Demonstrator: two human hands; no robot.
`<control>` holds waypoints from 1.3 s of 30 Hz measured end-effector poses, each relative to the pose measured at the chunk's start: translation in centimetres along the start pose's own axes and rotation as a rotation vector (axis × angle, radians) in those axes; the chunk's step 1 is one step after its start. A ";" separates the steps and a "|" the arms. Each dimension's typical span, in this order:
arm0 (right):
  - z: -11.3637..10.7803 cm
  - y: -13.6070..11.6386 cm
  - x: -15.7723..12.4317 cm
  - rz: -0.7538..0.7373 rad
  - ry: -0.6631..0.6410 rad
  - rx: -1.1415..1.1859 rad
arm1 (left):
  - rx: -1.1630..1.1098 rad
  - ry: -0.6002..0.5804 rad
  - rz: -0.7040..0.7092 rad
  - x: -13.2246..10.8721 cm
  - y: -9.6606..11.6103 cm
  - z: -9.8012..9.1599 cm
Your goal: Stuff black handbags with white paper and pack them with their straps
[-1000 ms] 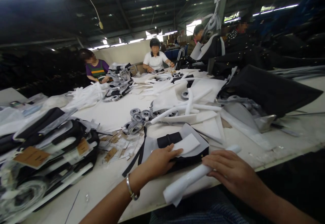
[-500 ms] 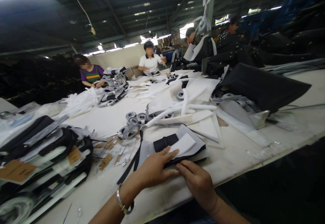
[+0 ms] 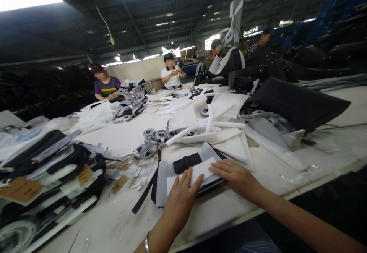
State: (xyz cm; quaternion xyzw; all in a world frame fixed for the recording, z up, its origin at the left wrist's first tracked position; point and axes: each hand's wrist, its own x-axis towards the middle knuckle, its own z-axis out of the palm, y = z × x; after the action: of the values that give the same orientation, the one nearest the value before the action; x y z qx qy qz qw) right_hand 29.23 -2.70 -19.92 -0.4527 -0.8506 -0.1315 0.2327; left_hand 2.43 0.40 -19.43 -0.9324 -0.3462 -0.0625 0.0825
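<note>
The left hand (image 3: 181,198) lies flat, fingers spread, on a thin white rectangular sheet (image 3: 205,166) that sits directly under both hands' fingers. The right hand (image 3: 238,175) rests its fingers on the sheet's far-right end; whether its thumb pinches, I cannot tell. Below the sheet is a grey-lined black fabric piece (image 3: 163,174), and just beyond the left fingertips a black banded rectangular piece (image 3: 187,162). Smoothing well probably calls for light, even pressure outward from between the hands, without nudging the banded piece.

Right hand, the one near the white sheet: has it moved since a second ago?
Yes. Against the grey coils, the right hand moved left and forward, onto the white sheet.
</note>
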 end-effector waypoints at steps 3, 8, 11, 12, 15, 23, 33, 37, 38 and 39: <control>-0.2 -1.2 -0.9 0.033 0.049 0.002 | 0.047 0.039 0.022 -0.9 0.5 0.1; -2.2 -5.3 -4.4 0.063 0.037 -0.048 | 0.123 0.195 0.091 -4.8 2.5 -0.2; -2.1 -6.4 -6.2 0.059 0.017 -0.063 | 0.135 0.247 0.112 -6.4 3.6 -0.5; -1.8 -6.4 -6.6 0.057 0.022 -0.071 | 0.134 0.252 0.101 -6.7 3.9 -0.6; -0.6 -6.0 -6.9 0.034 0.043 -0.090 | 0.123 0.276 0.041 -6.6 4.3 -0.5; -2.3 -6.7 -6.6 0.043 0.023 -0.044 | 0.100 0.263 0.024 -6.7 4.3 -0.3; -5.2 -5.6 -2.7 0.384 0.170 0.215 | 0.126 0.286 0.026 -6.7 4.4 0.2; -2.8 -4.1 7.7 0.075 -0.085 0.268 | 0.146 0.353 0.003 -6.6 4.6 0.3; -1.7 -3.9 10.5 0.044 -0.177 0.214 | 0.151 0.373 -0.002 -6.6 4.6 0.4; -0.5 -3.8 13.2 -0.010 -0.293 0.168 | 0.154 0.395 -0.009 -6.5 4.7 0.6</control>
State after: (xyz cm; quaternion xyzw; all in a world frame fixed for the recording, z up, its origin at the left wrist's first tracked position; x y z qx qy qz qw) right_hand 19.82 4.34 -12.78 -0.4417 -0.8858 0.0063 0.1423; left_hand 0.65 -7.16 -21.69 -0.8914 -0.3313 -0.2178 0.2197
